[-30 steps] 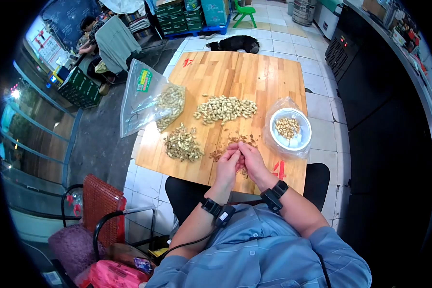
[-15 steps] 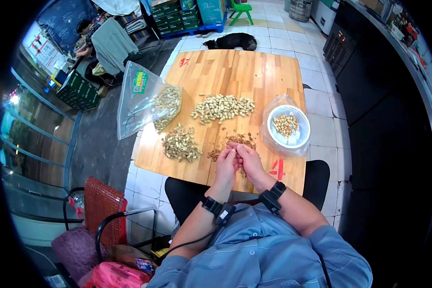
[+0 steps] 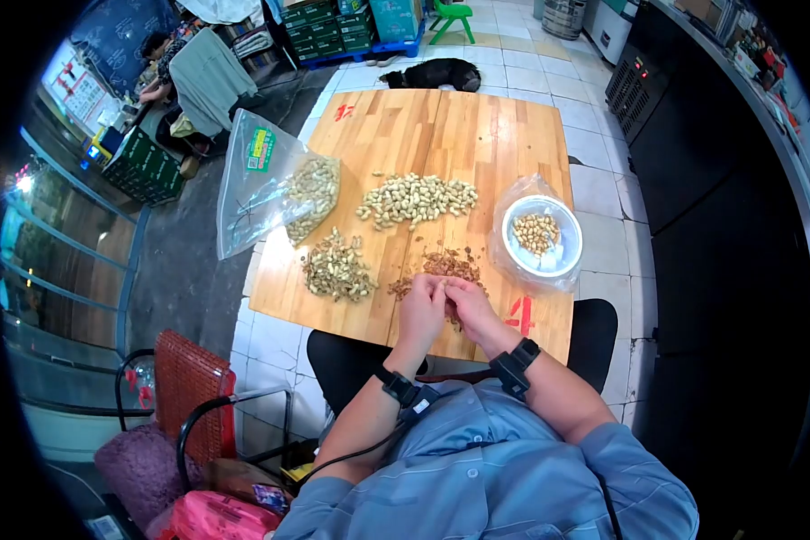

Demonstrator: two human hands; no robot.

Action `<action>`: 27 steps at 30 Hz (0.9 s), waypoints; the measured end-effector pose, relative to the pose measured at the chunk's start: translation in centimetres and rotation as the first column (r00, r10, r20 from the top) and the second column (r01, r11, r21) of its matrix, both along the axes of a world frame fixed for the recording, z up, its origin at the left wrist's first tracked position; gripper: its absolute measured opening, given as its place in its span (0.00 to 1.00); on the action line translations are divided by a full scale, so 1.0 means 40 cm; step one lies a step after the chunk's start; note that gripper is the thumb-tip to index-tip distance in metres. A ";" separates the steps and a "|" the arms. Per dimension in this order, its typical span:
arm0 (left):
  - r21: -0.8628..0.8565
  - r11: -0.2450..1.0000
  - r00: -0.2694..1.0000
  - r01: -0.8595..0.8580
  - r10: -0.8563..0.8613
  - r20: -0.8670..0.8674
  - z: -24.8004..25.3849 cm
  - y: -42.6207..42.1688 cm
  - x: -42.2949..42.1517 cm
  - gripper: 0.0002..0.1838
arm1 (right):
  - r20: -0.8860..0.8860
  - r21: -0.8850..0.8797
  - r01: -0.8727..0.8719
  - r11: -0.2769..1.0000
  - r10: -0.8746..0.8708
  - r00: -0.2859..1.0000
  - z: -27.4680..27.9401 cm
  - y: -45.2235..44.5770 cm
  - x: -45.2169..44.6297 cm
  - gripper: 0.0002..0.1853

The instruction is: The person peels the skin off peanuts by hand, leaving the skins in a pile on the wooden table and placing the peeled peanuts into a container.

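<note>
From my remote seat I see a wooden table (image 3: 504,135) of joined planks on a pale tiled floor (image 3: 603,193). I set a dial on the table's middle, 12 pointing away from the wearer: a black dog (image 3: 441,74) lies beyond the 12 o'clock edge, 1 other person (image 3: 157,72) sits well off at 10, and a red woven chair (image 3: 192,396) stands at 7.

I count 1 heap of peanuts (image 3: 417,200) at the dial's centre, 1 heap of broken-looking shells (image 3: 337,268) at 8, 1 clear bag (image 3: 247,202) partly filled with peanuts at 9, 1 white bowl (image 3: 567,247) of pale kernels (image 3: 536,234) at 3, and 1 scatter of reddish skins (image 3: 452,263) at 5.

The left hand (image 3: 420,310) and right hand (image 3: 471,306) meet near 6, fingers curled, tips pinched together; I cannot tell what sits between them.

The bag extends past the left edge, the bowl sits at the right edge, and the forearms cross the near edge. My widest stretch of open planks runs toward 12; a narrower strip separates the central heap from the bowl.
</note>
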State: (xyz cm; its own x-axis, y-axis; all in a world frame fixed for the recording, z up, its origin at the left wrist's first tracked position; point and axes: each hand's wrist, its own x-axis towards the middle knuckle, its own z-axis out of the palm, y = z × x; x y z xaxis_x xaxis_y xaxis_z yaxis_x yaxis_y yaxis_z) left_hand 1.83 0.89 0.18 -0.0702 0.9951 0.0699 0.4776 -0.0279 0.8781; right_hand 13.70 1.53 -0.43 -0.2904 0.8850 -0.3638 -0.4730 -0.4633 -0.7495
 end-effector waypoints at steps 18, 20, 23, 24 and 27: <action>-0.016 0.998 0.984 0.064 -0.066 -0.167 0.018 -0.008 -0.063 0.10 | 0.071 -0.083 0.021 0.996 -0.015 0.997 -0.046 0.026 0.035 0.12; -0.027 0.998 0.991 -0.055 0.052 -0.123 0.022 0.021 -0.111 0.09 | 0.101 -0.081 0.029 0.996 -0.020 0.995 -0.047 0.035 0.047 0.11; 0.015 0.983 0.983 -0.183 0.183 -0.014 0.012 0.084 -0.263 0.08 | 0.183 -0.071 0.001 0.997 0.012 0.983 -0.045 0.041 0.066 0.10; 0.033 0.974 0.974 -0.223 0.221 0.038 0.011 0.104 -0.315 0.07 | 0.219 -0.071 -0.025 0.997 0.040 0.975 -0.045 0.043 0.073 0.11; -0.018 0.935 0.934 -0.353 0.354 0.058 0.038 0.140 -0.429 0.07 | 0.302 -0.066 -0.070 0.995 0.087 0.949 -0.043 0.047 0.082 0.12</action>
State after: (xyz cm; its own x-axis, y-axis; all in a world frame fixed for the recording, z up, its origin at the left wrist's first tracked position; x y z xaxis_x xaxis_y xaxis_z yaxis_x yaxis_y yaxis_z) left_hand -15.34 6.49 1.71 -0.4213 0.9057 0.0478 0.4027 0.1396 0.9046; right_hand 16.99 3.40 -2.15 -0.2263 0.8407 -0.4920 -0.1864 -0.5332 -0.8252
